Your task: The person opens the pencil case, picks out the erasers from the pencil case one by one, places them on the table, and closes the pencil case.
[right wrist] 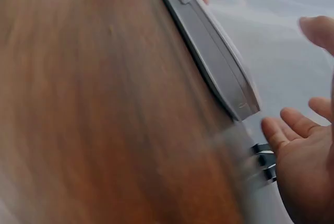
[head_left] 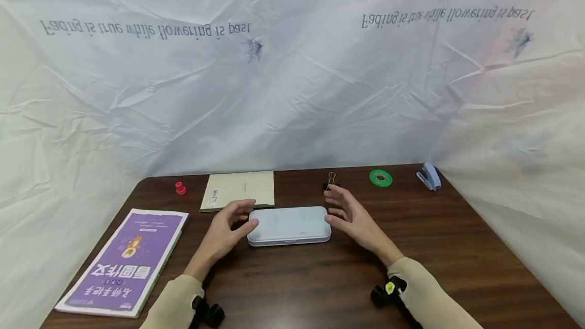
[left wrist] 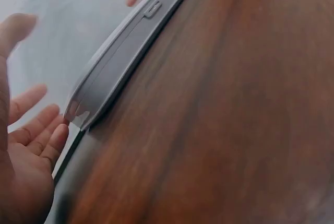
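A pale pencil case (head_left: 290,225) lies closed and flat on the dark wooden table, a small latch on its long near side. At its left end is my left hand (head_left: 227,230), thumb and fingers spread apart and loosely bent. In the left wrist view, the little fingertip of the left hand (left wrist: 34,156) comes right to the case's corner. My right hand (head_left: 354,221) stands at the other end, its fingers likewise loose and parted. The right wrist view shows a narrow gap between the right hand's fingertips (right wrist: 271,125) and the end of the case (right wrist: 219,57).
Behind the case lie a cream notebook (head_left: 242,188), a black binder clip (head_left: 331,181), a green tape roll (head_left: 381,178) and a light-blue stapler (head_left: 429,177). A small red object (head_left: 180,188) sits at the back left, above a purple book (head_left: 125,260). A pale printed curtain (head_left: 292,90) hangs behind the table.
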